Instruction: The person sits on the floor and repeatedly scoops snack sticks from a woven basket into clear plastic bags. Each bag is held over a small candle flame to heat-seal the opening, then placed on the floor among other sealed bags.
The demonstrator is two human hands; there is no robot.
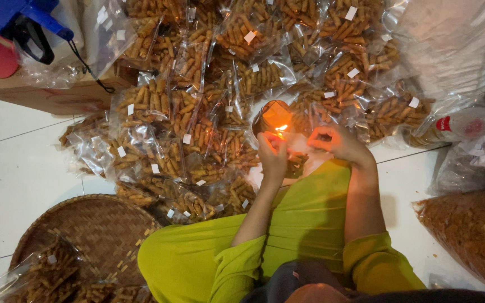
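Observation:
My left hand (272,152) and my right hand (335,142) pinch the two ends of a clear plastic snack bag's edge (298,147), held just above a small flame (280,129). The flame burns on a round dark holder (265,112) standing on the floor. The bag's filled part hangs below my hands and is mostly hidden by them. Right behind the flame lies a big heap of sealed clear bags of brown stick snacks (197,101), each with a small white label.
A round woven tray (96,224) holds loose sticks and a bag at lower left. A large bag of brown snacks (472,235) lies at right, a plastic bottle with a red cap (467,124) beside it. A cardboard box (46,92) sits upper left. My green-clad legs (287,241) fill the foreground.

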